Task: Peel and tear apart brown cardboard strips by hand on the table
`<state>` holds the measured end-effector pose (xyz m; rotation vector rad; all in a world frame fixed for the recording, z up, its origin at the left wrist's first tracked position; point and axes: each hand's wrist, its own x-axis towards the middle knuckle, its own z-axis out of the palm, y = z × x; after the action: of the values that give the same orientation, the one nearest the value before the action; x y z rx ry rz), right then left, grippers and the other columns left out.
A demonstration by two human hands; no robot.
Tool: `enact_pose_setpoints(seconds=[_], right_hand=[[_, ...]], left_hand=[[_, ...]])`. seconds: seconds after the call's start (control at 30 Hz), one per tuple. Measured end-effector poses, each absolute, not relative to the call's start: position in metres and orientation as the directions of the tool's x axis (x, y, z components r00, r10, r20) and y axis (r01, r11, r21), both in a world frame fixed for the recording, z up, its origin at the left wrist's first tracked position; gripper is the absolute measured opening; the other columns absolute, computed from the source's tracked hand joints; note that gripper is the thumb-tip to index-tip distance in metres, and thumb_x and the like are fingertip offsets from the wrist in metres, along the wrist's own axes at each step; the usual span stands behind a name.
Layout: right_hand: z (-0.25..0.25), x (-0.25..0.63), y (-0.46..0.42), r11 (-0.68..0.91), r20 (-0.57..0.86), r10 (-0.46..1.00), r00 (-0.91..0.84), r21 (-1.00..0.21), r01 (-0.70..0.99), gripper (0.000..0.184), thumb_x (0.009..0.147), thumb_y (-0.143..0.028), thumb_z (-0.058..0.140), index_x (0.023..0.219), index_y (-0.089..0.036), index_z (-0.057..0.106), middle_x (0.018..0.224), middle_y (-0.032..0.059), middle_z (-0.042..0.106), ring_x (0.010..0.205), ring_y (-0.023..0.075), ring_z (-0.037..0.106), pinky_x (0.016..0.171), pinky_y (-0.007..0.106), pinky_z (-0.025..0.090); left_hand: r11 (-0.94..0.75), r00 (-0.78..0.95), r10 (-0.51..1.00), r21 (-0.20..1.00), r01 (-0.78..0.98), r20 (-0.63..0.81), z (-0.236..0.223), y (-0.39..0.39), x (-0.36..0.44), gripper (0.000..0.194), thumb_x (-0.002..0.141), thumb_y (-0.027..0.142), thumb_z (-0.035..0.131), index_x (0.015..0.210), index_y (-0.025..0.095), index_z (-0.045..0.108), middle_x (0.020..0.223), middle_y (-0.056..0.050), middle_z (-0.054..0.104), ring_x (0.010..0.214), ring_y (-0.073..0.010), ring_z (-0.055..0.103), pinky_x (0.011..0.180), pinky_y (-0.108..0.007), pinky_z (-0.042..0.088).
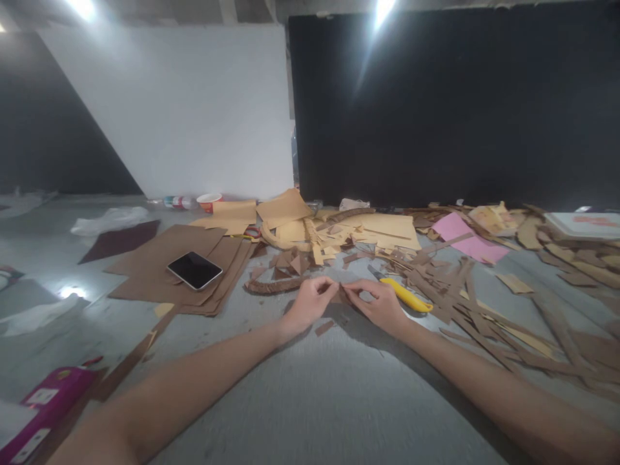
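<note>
My left hand (314,301) and my right hand (379,305) meet close together over the grey surface, thumb and fingertips pinched on each. Between them is a small brown piece of paper or thin card (339,296), largely covered by the fingers. Just right of my right hand lies a utility knife with a yellow handle (407,296), its blade pointing up and left. A curved, wrinkled brown strip (274,286) rests behind my left hand. Below the hands a small brown scrap (324,328) lies flat.
A phone (195,270) lies on stacked brown sheets (145,284) at left. Many brown strips (477,310) spread across the right side. Yellow sheets (382,227), red-handled scissors (252,232) and a pink sheet (467,237) lie farther back. A magenta power strip (55,394) is at lower left.
</note>
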<state>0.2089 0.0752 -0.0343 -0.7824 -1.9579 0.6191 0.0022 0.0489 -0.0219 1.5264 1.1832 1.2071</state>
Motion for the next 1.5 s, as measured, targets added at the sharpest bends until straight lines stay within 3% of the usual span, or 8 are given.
enact_pose_setpoints(seconds=[0.3,0.47,0.7,0.9,1.07,1.3,1.5], right_hand=[[-0.025,0.21,0.072,0.644,0.506,0.747,-0.431,-0.711,0.281,0.027,0.104,-0.044,0.066,0.092,-0.024,0.081,0.086,0.0048,0.082,0.076,0.0224,0.076,0.074,0.034,0.061],[-0.028,0.21,0.076,0.596,0.475,0.774,-0.418,-0.769,0.231,0.021,0.102,-0.043,0.069,0.104,-0.024,0.077,0.083,0.0033,0.08,0.076,0.021,0.076,0.076,0.033,0.061],[-0.028,0.207,0.077,0.519,0.423,0.807,-0.412,-0.841,0.153,0.032,0.101,-0.046,0.069,0.123,-0.023,0.064,0.08,0.001,0.077,0.076,0.02,0.075,0.077,0.033,0.061],[-0.024,0.209,0.078,0.498,0.389,0.829,-0.402,-0.841,0.212,0.03,0.102,-0.047,0.067,0.119,-0.023,0.071,0.077,0.0,0.074,0.072,0.0193,0.07,0.072,0.031,0.057],[-0.024,0.21,0.081,0.588,0.467,0.793,-0.391,-0.756,0.288,0.025,0.102,-0.044,0.068,0.098,-0.024,0.082,0.081,0.0027,0.075,0.075,0.0202,0.068,0.071,0.032,0.054],[-0.027,0.209,0.079,0.546,0.422,0.817,-0.394,-0.786,0.29,0.026,0.102,-0.042,0.066,0.099,-0.023,0.083,0.075,0.0024,0.077,0.065,0.0195,0.069,0.062,0.031,0.055],[-0.029,0.208,0.077,0.524,0.414,0.833,-0.367,-0.803,0.284,0.028,0.101,-0.045,0.066,0.1,-0.023,0.083,0.066,0.0013,0.074,0.056,0.0187,0.066,0.061,0.032,0.054]], left_hand=[[-0.201,0.09,0.978,0.967,0.155,0.189,-0.02,0.048,0.002,0.038,0.093,0.052,0.069,0.08,0.018,0.073,0.077,-0.004,0.071,0.074,-0.019,0.063,0.07,-0.029,0.049],[-0.201,0.114,0.976,0.971,0.133,0.186,-0.019,0.047,0.002,0.042,0.094,0.058,0.069,0.083,0.018,0.074,0.079,-0.005,0.072,0.074,-0.0192,0.064,0.071,-0.029,0.05],[-0.213,0.121,0.973,0.964,0.162,0.194,-0.02,0.046,0.002,0.048,0.096,0.063,0.068,0.084,0.017,0.073,0.078,-0.004,0.07,0.075,-0.0192,0.063,0.071,-0.029,0.048],[-0.254,0.097,0.966,0.947,0.197,0.239,-0.024,0.049,0.0,0.047,0.098,0.064,0.066,0.091,0.019,0.078,0.087,-0.006,0.075,0.083,-0.0223,0.068,0.077,-0.031,0.051],[-0.343,0.018,0.933,0.876,0.339,0.359,-0.022,0.048,-0.003,0.044,0.096,0.062,0.071,0.086,0.021,0.083,0.091,-0.008,0.075,0.092,-0.0251,0.068,0.086,-0.034,0.051],[-0.194,0.05,0.981,0.947,0.254,0.188,-0.022,0.046,-0.002,0.041,0.097,0.057,0.069,0.088,0.02,0.084,0.078,-0.007,0.078,0.073,-0.0232,0.071,0.069,-0.031,0.05],[-0.224,0.033,0.975,0.957,0.182,0.222,-0.023,0.049,-0.002,0.037,0.091,0.056,0.078,0.092,0.02,0.084,0.096,-0.009,0.084,0.091,-0.0263,0.076,0.082,-0.034,0.055]])
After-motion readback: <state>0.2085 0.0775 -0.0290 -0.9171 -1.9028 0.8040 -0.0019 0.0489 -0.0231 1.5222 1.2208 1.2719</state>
